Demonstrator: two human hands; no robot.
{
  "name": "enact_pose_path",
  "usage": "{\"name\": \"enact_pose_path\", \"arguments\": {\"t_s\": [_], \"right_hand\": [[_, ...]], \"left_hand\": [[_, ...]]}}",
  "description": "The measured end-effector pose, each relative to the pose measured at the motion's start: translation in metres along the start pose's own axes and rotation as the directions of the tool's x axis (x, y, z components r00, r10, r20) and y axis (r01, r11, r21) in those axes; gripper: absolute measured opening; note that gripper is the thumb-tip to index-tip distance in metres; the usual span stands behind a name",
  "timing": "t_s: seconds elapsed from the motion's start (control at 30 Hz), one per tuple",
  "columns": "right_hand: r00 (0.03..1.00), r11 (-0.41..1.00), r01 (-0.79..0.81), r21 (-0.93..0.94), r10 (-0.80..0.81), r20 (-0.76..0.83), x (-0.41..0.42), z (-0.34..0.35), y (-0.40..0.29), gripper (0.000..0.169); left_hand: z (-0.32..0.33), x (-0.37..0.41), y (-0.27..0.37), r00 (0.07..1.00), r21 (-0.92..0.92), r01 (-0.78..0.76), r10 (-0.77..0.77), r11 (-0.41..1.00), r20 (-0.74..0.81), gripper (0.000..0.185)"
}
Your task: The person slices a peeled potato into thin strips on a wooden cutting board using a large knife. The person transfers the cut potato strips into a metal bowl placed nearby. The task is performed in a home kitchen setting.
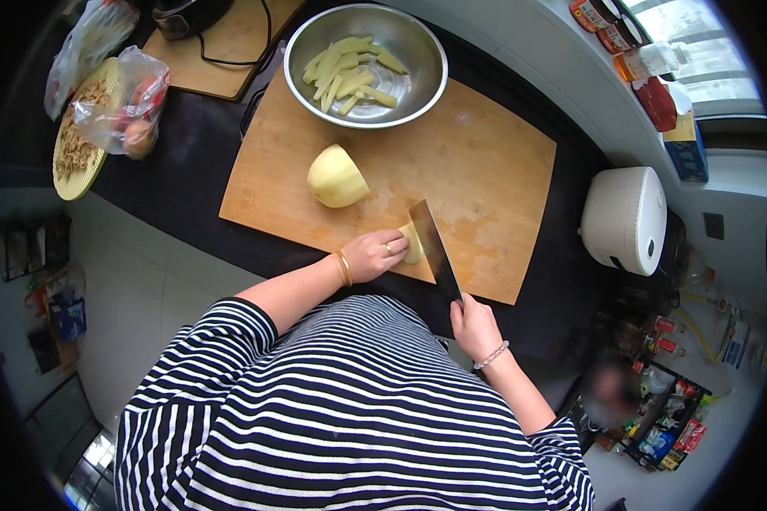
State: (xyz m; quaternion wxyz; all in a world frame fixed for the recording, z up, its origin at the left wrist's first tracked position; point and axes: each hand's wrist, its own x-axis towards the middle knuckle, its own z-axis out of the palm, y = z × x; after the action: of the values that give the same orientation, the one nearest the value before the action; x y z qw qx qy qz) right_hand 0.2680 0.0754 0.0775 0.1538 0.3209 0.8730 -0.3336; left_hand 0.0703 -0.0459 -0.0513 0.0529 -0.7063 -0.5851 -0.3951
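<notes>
My left hand (378, 253) presses a pale peeled potato piece (413, 246) against the wooden cutting board (486, 160), near its front edge. The fingertips rest on top of the piece. Gripped by its handle in my right hand (477, 327), a broad-bladed kitchen cleaver (436, 249) stands with its blade along the right side of that piece. Whether the edge touches the board cannot be told. A larger peeled potato part (338, 177), with a flat cut face to the right, lies behind my left hand. Cut potato sticks (345, 67) lie in a steel bowl (422, 96) on the board's far edge.
At the left, a bag of fruit (134, 108) partly covers a yellow plate (77, 185) holding brown food. A black appliance (188, 16) with a cord stands on another board (204, 70). A white rice cooker (623, 220) sits at the right, below a sill with jars (604, 25).
</notes>
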Motion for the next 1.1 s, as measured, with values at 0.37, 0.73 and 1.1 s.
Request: {"name": "enact_pose_path", "arguments": {"t_s": [0.37, 0.73, 1.1], "right_hand": [[0.983, 0.991, 0.091, 0.101, -0.073, -0.171, 0.039, 0.032, 0.002, 0.015], [0.999, 1.0, 0.016, -0.004, -0.016, -0.035, 0.004, 0.004, -0.009, 0.015], [1.0, 0.999, -0.017, -0.029, 0.017, 0.026, 0.002, -0.001, -0.013, 0.017]], "left_hand": [[-0.003, 0.002, 0.002, 0.999, -0.04, 0.037, -0.038, 0.999, -0.028, 0.03], [-0.008, -0.007, 0.002, 0.997, -0.011, 0.048, -0.048, 0.999, -0.06, 0.025], [-0.006, -0.009, 0.001, 0.994, 0.006, 0.054, -0.053, 0.999, -0.091, 0.021]]}}
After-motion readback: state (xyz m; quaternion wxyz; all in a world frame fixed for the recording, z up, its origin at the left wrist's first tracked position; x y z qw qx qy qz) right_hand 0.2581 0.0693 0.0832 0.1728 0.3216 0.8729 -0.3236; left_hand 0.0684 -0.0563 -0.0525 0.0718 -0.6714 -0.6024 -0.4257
